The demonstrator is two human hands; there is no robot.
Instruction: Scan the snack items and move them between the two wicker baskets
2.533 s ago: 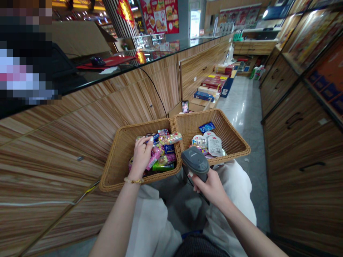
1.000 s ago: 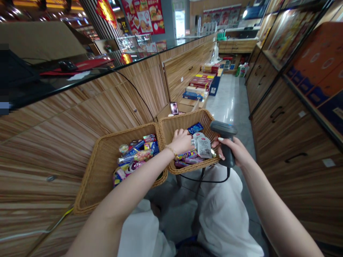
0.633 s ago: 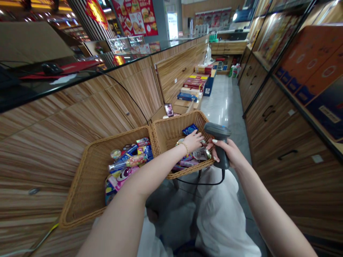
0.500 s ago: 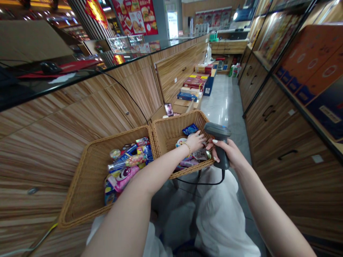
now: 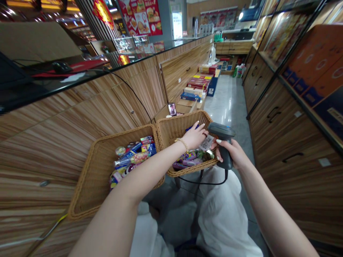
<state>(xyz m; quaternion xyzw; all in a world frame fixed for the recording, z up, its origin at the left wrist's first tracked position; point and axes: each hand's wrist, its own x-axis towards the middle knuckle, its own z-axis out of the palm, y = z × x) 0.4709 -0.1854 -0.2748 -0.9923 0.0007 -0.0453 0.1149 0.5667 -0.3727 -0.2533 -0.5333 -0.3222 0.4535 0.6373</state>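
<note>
My right hand [image 5: 237, 153] is wrapped round the grip of a dark grey handheld barcode scanner [image 5: 223, 132]. Its head points left, over the right-hand wicker basket [image 5: 166, 132]. Inside that basket my left hand [image 5: 195, 137], palm down, has its fingers bent over a small packet with a pale printed label [image 5: 206, 143]. The packet is tilted up close to the fingers of my right hand; my left thumb is hidden. Below lie purple packets [image 5: 191, 162] and a round shiny item [image 5: 208, 155]. A blue packet [image 5: 189, 129] shows partly behind my left hand.
A second wicker basket [image 5: 88, 178] on the left holds several sweets and packets, including a clear tube of colourful candy [image 5: 139, 157]. The scanner's black cable [image 5: 200, 183] loops under the baskets. Wooden cabinets [image 5: 284, 142] line the right side; stacked boxes [image 5: 198, 84] stand ahead.
The labelled packet has risen out of the basket's contents with my left hand, towards the scanner. My right hand keeps its hold on the scanner. The view has shifted slightly.
</note>
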